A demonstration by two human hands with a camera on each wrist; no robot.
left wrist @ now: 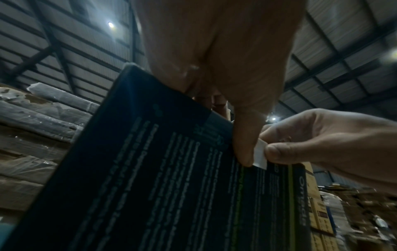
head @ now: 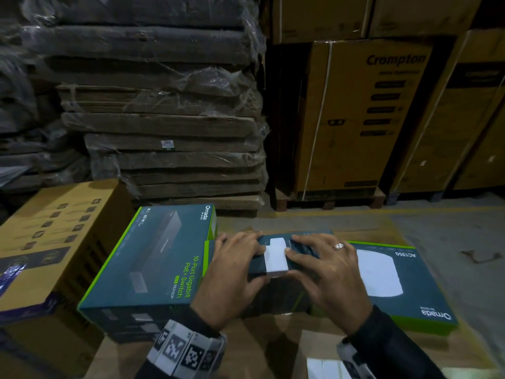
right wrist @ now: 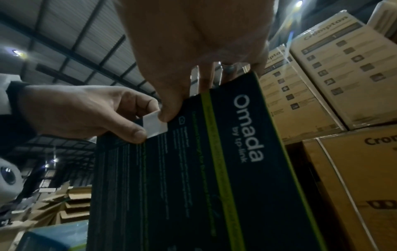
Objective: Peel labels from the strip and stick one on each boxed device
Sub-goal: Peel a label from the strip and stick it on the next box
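Both hands on an upright Omada box (head: 300, 269) between two flat boxed devices; left hand (head: 235, 272) and right hand (head: 325, 272) gripping its top edge, thumbs pressing a white label (head: 276, 259) (folded over the edge); label strip (head: 325, 368) near the right wrist.

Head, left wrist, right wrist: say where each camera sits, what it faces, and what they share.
Head: on the head, looking forward and down at both hands, left and right, pressing a white label onto a dark box.
Left wrist: beneath the left hand, looking up past the box to the roof.
Right wrist: beneath the right hand, same upward look.
Shared: all show the label and box.
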